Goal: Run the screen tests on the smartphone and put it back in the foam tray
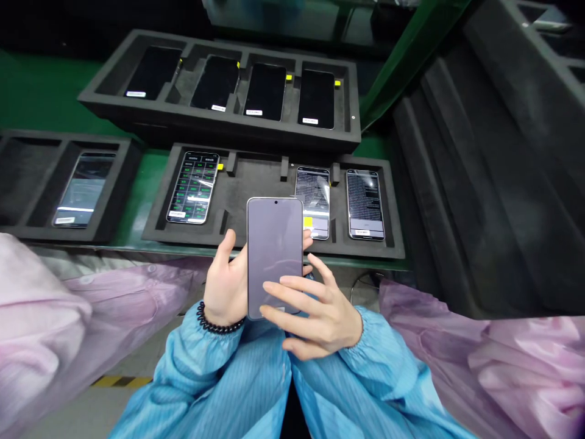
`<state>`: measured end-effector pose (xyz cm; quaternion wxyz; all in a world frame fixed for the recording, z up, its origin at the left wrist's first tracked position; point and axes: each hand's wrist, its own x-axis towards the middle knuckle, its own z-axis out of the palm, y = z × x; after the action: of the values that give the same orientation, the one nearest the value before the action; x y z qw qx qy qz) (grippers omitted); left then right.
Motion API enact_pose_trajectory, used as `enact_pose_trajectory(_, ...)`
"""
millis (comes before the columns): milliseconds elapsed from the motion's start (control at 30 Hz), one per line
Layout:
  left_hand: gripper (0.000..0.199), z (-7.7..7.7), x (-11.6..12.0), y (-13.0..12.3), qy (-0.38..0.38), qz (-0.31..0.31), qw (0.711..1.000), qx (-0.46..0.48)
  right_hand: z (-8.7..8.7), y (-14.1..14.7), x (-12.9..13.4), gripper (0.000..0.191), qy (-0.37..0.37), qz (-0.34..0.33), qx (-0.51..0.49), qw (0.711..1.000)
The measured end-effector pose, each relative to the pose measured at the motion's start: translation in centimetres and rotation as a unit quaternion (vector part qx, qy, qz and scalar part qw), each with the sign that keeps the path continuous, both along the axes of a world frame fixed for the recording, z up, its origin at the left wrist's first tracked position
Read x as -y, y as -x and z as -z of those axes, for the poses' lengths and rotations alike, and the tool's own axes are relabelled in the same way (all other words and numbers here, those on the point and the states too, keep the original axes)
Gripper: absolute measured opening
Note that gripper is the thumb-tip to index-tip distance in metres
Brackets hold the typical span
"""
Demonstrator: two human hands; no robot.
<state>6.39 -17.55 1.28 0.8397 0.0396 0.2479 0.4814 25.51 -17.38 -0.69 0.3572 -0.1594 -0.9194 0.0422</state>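
A smartphone with a plain greyish-lilac screen is held upright before me, just past the front edge of the bench. My left hand supports it from behind; the thumb sticks up on the left and some fingertips show past the right edge. Over the lower part of the screen lies my right hand, fingers spread, fingertips at the glass. Whether they press it I cannot tell. Behind the phone is a dark foam tray, holding a phone with a green-text grid and two phones showing dense text.
A raised foam tray at the back holds several dark-screened phones. Another tray stands left with one lit phone. Stacked dark foam rises at right. Pink-clothed people sit on both sides, a pink sleeve close at left.
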Motion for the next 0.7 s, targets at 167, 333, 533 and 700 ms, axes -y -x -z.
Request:
enact_pose_trajectory(167, 0.087, -0.29, -0.13, -0.15, -0.005, 0.008, 1.000, 0.012, 0.02, -0.09, -0.03, 0.041, 0.009, 0.000, -0.026, 1.000)
enact_pose_trajectory(333, 0.087, -0.45, -0.06, -0.22, -0.002, 0.001, 1.000, 0.013, -0.09, -0.01, 0.15, 0.049, 0.009, -0.003, -0.032, 0.999)
enact_pose_trajectory(533, 0.086, -0.44, -0.01, -0.24, -0.026, 0.011, 0.999, 0.029, -0.06, -0.07, 0.44, 0.038, 0.003, 0.005, -0.046, 0.999)
enact_pose_trajectory(700, 0.088, -0.51, 0.02, -0.27, -0.011, 0.007, 1.000, 0.005, 0.13, -0.03, 0.30, 0.040, -0.011, -0.008, -0.013, 1.000)
